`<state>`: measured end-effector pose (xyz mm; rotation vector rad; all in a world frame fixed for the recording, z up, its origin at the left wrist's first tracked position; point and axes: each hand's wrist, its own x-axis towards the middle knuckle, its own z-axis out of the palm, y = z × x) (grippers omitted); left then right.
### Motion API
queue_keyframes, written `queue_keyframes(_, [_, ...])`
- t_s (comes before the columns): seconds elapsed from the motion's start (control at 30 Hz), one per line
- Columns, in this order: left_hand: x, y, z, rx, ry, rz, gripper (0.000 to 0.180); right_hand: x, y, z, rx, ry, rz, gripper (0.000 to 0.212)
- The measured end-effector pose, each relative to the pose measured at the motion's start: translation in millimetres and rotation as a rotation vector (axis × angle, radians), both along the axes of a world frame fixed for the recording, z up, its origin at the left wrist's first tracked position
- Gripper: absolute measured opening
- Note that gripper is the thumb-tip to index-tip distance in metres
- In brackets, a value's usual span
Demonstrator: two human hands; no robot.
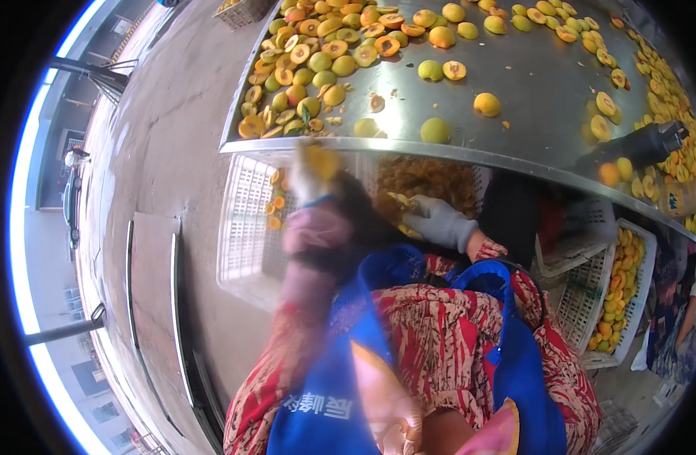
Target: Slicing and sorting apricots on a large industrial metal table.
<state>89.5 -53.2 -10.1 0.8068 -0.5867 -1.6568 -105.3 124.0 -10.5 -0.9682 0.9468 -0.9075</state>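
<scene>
My left hand (304,179), in a pale glove and smeared by motion, is at the near edge of the metal table (515,98). It closes around a yellow peach half (323,161). Lower and to the right, my right hand (439,222) in a grey glove has its fingers curled beside a yellowish piece (401,200); what they grip is not clear. Beyond that hand, under the table edge, is a container of brown pits (431,178). A white plastic crate (241,220) with several peach halves (275,203) stands below my left hand.
Whole and halved peaches (317,61) pile up at the table's far left. More peaches (670,121) heap along the right. A dark cylindrical object (644,148) lies near the right edge. At lower right, a crate of peaches (621,292) stands near another person's arm (689,311).
</scene>
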Motion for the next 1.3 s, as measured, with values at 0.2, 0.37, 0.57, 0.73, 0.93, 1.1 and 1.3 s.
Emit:
queue_keyframes(0.2, [-32,-15,62,-0.465,-1.702,0.141,0.056,-18,0,-40,0.084,0.824,-0.019,0.043])
queue_keyframes(0.37, [-163,12,68,-0.753,-1.866,-0.797,0.051,-21,1,-47,0.048,0.781,-0.144,0.039])
queue_keyframes(0.57, [-184,-21,23,-0.663,-1.458,-1.127,0.035,-32,11,-20,0.254,0.197,-0.136,0.031])
queue_keyframes(0.73, [-124,-32,9,-0.499,-0.279,-0.839,0.034,-39,11,42,0.198,0.010,-0.244,0.031])
queue_keyframes(0.93, [-113,49,54,0.260,0.024,-0.449,0.040,-19,-8,56,0.077,0.051,-0.404,0.027])
queue_keyframes(1.1, [-100,67,50,0.238,0.149,-0.277,0.037,-2,-21,45,-0.097,0.249,-0.479,0.013])
queue_keyframes(1.3, [-95,70,33,0.107,0.072,-0.248,0.037,7,-24,27,-0.353,0.549,-0.573,0.021])
